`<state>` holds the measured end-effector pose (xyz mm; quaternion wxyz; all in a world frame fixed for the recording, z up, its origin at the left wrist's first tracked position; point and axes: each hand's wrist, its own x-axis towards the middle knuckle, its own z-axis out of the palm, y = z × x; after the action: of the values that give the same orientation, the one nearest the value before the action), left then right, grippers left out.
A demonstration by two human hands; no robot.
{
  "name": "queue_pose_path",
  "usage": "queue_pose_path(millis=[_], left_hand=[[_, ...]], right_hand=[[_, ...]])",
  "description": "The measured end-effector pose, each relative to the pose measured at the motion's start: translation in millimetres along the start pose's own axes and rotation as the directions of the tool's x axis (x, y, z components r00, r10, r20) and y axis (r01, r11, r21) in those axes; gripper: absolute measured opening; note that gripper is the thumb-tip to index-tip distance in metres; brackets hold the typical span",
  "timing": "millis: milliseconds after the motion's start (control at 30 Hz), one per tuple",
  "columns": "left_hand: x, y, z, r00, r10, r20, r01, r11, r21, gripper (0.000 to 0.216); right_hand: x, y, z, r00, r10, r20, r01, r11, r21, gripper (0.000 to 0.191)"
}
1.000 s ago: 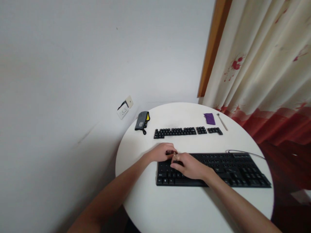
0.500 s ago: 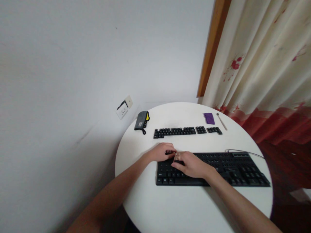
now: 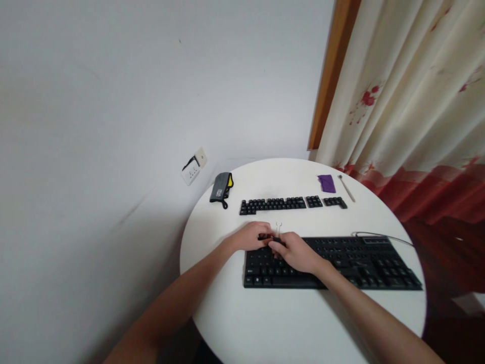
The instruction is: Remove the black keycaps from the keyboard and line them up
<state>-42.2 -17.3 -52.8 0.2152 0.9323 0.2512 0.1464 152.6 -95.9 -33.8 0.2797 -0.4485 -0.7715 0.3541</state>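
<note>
A black keyboard (image 3: 356, 263) lies on the round white table (image 3: 288, 323) in front of me. My left hand (image 3: 250, 236) rests on the keyboard's top left corner with curled fingers. My right hand (image 3: 297, 251) is closed beside it on a thin wire keycap puller (image 3: 278, 227), whose loop sticks up above the fingers. Both hands meet over the upper left keys. Behind the keyboard, several loose black keycaps (image 3: 273, 205) are laid out in rows.
A grey and yellow pouch (image 3: 222, 187) lies at the table's back left. A purple cloth (image 3: 326, 183) and a thin stick (image 3: 346, 188) lie at the back right. The keyboard's cable (image 3: 382, 236) runs off right. A curtain (image 3: 409, 101) hangs right; a wall socket (image 3: 191, 173) sits left.
My right hand has shifted slightly up toward the keyboard's top edge. The wire loop of the puller now shows above my fingers. My left hand has hardly moved.
</note>
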Motion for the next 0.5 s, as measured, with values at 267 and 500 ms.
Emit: queue_pose_path(millis=[267,500], left_hand=[[14,23,-7,0.961,-0.082,-0.265,0.024,0.977,-0.213,0.021],[42,49,-2,0.935,-0.019,-0.355,-0.056,0.978,-0.200,0.013]], right_hand=[[14,13,-13,0.889,0.180,-0.422,-0.066,0.960,0.270,0.040],[14,20,-26,0.755,0.212,-0.621,-0.086,0.970,0.227,0.048]])
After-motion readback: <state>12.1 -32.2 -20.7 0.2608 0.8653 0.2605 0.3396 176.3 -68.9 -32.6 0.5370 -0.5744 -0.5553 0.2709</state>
